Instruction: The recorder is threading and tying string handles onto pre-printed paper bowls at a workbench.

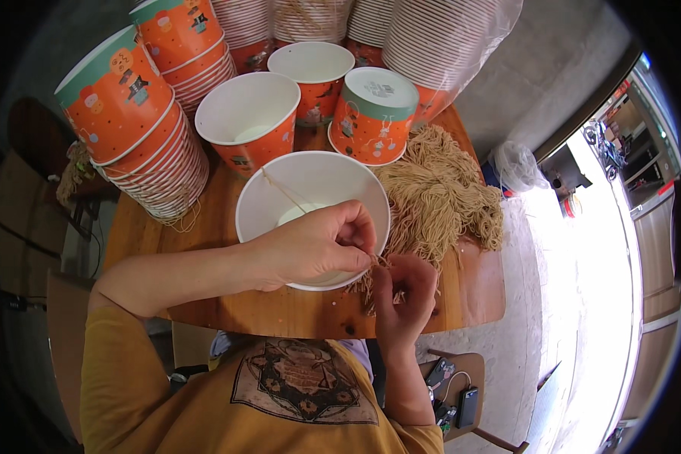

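A white-lined paper bucket (257, 200) stands in front of me on the wooden table. Across its opening my left hand (310, 242) reaches from the left, thumb and fingers pinched on tan string (284, 189); a thin strand runs from the far rim down to the hand. My right hand (405, 299) is just beyond the near right rim, fingers curled and pinched on the string ends close to the left fingertips. Some loose strands hang beneath the hands. Whether a knot lies between the fingers is too small to tell. A heap of tan string (439, 197) lies right of the bucket.
Orange paper buckets stand behind, one upright (250, 113), another upside down (378, 106). A leaning bucket stack (144, 136) rises at the left; plastic-wrapped stacks (446, 38) fill the back. The wooden table (272, 314) ends close to me. A stool (469, 367) with a phone stands lower right.
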`<state>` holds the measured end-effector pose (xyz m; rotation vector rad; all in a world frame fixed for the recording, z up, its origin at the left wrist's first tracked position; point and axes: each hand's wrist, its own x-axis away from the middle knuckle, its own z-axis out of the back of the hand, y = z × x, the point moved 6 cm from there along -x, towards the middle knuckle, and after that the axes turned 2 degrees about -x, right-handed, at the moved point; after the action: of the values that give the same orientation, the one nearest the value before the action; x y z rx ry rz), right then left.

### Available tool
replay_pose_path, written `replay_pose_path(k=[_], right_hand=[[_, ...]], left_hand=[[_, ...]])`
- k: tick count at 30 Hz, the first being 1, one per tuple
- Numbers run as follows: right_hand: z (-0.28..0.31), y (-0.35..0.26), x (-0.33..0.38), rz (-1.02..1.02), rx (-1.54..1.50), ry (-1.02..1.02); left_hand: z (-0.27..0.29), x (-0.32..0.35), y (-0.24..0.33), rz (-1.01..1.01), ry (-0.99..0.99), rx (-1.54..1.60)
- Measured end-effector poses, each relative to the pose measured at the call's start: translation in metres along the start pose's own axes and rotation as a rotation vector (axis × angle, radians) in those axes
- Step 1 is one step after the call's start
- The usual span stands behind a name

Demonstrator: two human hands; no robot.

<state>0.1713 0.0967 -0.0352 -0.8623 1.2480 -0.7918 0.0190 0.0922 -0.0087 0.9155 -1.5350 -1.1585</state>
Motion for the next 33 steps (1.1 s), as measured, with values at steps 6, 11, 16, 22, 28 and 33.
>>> replay_pose_path(k=[6, 11, 16, 22, 28, 33], right_hand=[[-0.001, -0.026, -0.007, 0.440, 0.353, -0.086], [-0.003, -0.021, -0.007, 0.385, 0.334, -0.113], [-0.004, 0.006, -0.003, -0.057, -0.086, -0.056], [-0.005, 0.011, -0.001, -0.134, -0.166, -0.055], [-0.008, 0.016, -0.001, -0.314, -0.468, -0.086], [-0.008, 0.015, -0.001, -0.352, -0.531, -0.133]], left_hand=[[0.000, 0.000, -0.001, -0.071, -0.004, -0.052], [-0.006, 0.006, 0.010, -0.120, -0.029, -0.218], [-0.007, 0.010, 0.014, -0.264, 0.006, -0.415], [-0.011, 0.010, 0.016, -0.319, 0.027, -0.559], [-0.011, 0.014, 0.017, -0.435, 0.037, -0.672], [-0.009, 0.022, 0.021, -0.596, 0.078, -0.917]])
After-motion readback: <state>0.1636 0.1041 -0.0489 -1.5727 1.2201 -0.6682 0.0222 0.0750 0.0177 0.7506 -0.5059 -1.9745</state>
